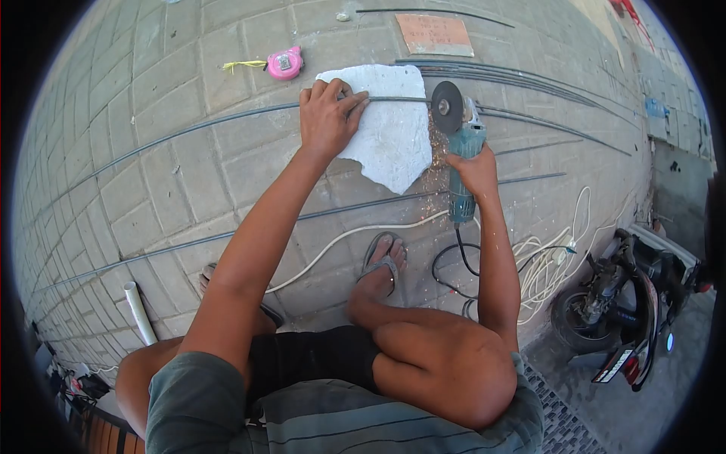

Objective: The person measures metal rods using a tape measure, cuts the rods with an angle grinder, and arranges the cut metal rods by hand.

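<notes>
Head camera view: the left hand [330, 113] lies over a thin metal rod [401, 99] on a jagged white slab [392, 132]. Its fingers are bent and close together, with the thumb reaching toward them along the rod; they cover the stretch of rod beneath, so the exact contact of each fingertip cannot be made out. The rod runs out to the left across the paving [174, 193], and its other side reaches the dark disc [447, 107] of an angle grinder [466, 147], just beside the slab's right edge. The disc hides whatever part of the rod lies behind it.

The right hand [476, 170] is wrapped around the grinder's body, thumb on the near left side; the other fingers are mostly hidden behind the tool, so their spacing cannot be told. Orange sparks [439, 155] scatter below the disc, beside the slab.

A pink tape measure [284, 63] sits near the slab's upper left, and a reddish board [434, 35] lies above, its writing too small to read. At lower right, a motorcycle [624, 303] is partly lost in the dark rim.
</notes>
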The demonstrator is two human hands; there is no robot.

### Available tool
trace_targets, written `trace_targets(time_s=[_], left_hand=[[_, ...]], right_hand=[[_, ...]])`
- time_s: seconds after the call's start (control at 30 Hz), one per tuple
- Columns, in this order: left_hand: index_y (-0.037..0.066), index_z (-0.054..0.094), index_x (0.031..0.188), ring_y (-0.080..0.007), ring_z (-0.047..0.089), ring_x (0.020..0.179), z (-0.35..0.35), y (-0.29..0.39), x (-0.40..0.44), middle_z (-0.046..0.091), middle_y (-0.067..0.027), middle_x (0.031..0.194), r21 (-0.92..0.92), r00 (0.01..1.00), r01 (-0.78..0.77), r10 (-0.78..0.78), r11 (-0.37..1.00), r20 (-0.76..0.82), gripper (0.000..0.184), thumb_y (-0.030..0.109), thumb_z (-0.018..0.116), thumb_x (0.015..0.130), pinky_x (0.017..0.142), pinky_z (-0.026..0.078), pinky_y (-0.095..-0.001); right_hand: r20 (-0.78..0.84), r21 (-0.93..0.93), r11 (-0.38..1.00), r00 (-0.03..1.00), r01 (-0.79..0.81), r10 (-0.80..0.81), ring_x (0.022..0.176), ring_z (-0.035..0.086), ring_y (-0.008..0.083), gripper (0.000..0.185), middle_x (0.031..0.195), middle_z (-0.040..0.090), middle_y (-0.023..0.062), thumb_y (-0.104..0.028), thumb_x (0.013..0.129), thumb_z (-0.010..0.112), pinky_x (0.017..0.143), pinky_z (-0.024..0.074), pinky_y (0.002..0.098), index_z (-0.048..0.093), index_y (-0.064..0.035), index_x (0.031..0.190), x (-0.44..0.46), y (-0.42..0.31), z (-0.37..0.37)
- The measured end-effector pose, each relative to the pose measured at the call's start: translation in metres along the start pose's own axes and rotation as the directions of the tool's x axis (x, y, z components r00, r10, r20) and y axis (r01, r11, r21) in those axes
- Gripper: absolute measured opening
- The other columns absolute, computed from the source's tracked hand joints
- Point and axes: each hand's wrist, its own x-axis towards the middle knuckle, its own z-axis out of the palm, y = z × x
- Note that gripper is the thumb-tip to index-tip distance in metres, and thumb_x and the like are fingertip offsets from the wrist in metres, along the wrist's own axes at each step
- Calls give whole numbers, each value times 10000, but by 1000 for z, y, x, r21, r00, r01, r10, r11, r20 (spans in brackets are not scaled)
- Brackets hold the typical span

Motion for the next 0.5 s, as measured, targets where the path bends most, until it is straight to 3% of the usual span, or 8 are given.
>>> trace_targets(time_s=[0.2,0.5], left_hand=[[264,872,1054,-211,566,995,1,0,-1,638,19,988,15,999,27,-27,1000,29,184,318,812,889,848,389,-401],[234,870,1040,-222,573,937,0,0,1,641,10,955,13,1000,2,-2,1000,-7,173,302,825,887,802,391,-400]], right_hand=[[-18,61,996,998,60,-59,936,760,296,493,1019,784,167,-209,714,871,860,581,407,709,7,1127,-1,2,2],[-1,53,998,999,33,-33,946,760,289,508,1033,786,166,-206,719,865,867,581,405,712,13,1151,-2,-1,1]])
